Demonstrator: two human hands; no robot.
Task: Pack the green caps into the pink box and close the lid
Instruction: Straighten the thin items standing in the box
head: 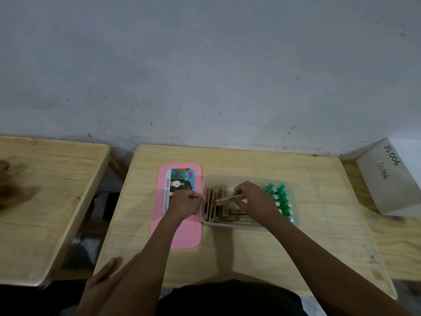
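A clear plastic box stands mid-table, and its pink lid lies flat just to its left. Several green caps are packed upright in the box's right end. Small flat brown boxes stand on edge in its left part. My right hand is over the middle of the box and pinches one flat brown box, holding it tilted above the others. My left hand lies over the pink lid, with its fingers curled at the box's left rim.
A second wooden table stands to the left across a gap. A white carton marked JS006 sits at the right edge. Another bare hand or foot rests on the table's front left corner. A grey wall rises behind.
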